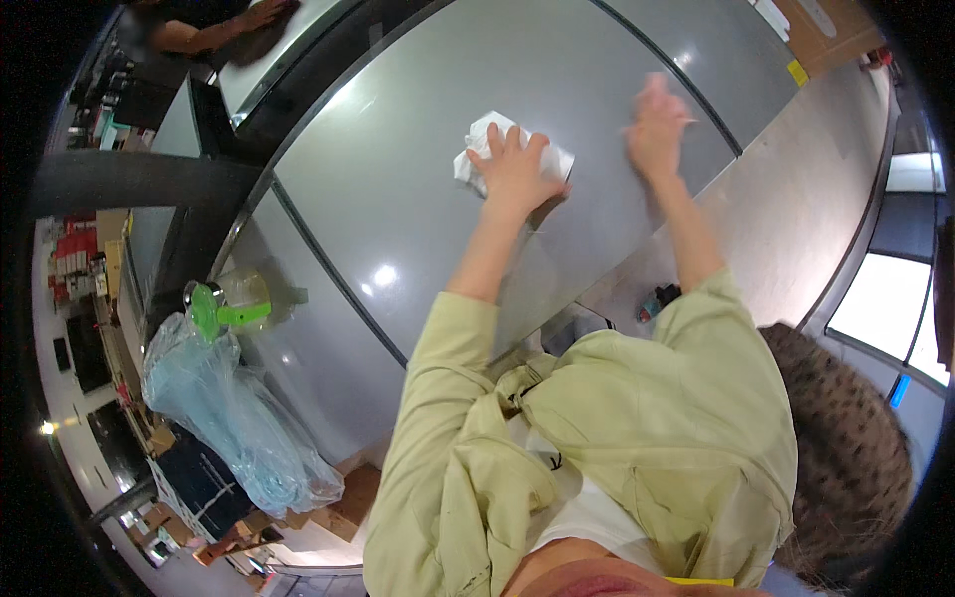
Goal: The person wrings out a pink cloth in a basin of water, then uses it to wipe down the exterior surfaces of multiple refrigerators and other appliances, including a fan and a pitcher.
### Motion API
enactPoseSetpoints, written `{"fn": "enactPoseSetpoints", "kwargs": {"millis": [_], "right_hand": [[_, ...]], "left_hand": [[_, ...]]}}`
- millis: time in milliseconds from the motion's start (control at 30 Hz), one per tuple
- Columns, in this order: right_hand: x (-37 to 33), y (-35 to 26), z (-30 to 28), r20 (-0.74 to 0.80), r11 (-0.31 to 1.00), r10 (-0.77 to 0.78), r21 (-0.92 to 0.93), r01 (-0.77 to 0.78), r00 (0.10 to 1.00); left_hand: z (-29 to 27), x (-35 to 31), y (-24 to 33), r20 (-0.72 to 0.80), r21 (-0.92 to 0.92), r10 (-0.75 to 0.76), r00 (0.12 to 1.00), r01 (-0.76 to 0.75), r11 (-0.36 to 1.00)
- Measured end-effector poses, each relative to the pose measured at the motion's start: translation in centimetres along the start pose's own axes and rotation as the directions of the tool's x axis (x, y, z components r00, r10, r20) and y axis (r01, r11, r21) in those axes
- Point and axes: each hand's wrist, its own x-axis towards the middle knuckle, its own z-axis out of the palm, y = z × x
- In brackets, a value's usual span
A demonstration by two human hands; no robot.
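Note:
My left hand (515, 177) grips a crumpled white tissue (481, 134) from above and presses it on the smooth grey tabletop (398, 189). Its fingers curl over the tissue, and some of the white paper sticks out to both sides. To the right, my right hand (657, 129) is smeared by motion above the same tabletop. It looks empty, with fingers stretched out away from me. Both forearms come out of pale green sleeves.
A clear jug with a green lid and handle (231, 306) stands on the left, beside a clear plastic bag of light-blue material (234, 418). Dark seams (333, 264) cross the tabletop. A cardboard box (831, 35) is at the far right. Another person's arm (204, 38) shows far left.

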Motion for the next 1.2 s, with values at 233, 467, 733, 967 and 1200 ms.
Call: {"fn": "enactPoseSetpoints", "kwargs": {"millis": [233, 467, 733, 967, 1200], "right_hand": [[-7.1, -7.2, -5.1, -0.018, 0.424, -0.831, 0.626, 0.655, 0.556], [8.5, 3.9, 10.1, -0.147, 0.946, 0.088, -0.298, -0.129, 0.985], [-10.6, -26.7, 1.7, -0.172, 0.296, -0.837, 0.656, 0.694, 0.52], [-10.0, -21.7, 1.3, -0.221, 0.148, -0.904, 0.639, 0.755, 0.365], [16.5, -6.3, 10.2, -0.068, 0.957, 0.22, -0.177, -0.229, 0.973]], "left_hand": [[1.6, -7.0, -8.8, -0.37, 0.215, 0.082, 0.926, 0.0, 0.977], [-1.0, -15.4, -10.4, -0.623, -0.379, -0.348, 0.701, 0.119, 0.918], [-3.1, -25.1, -17.1, -0.424, -0.499, -0.901, 0.09, 0.807, 0.316], [-0.4, -24.7, -22.0, -0.265, -0.483, -0.949, 0.168, 0.829, 0.281], [2.0, -23.0, -21.8, -0.413, -0.515, -0.894, 0.175, 0.764, 0.388]]}}
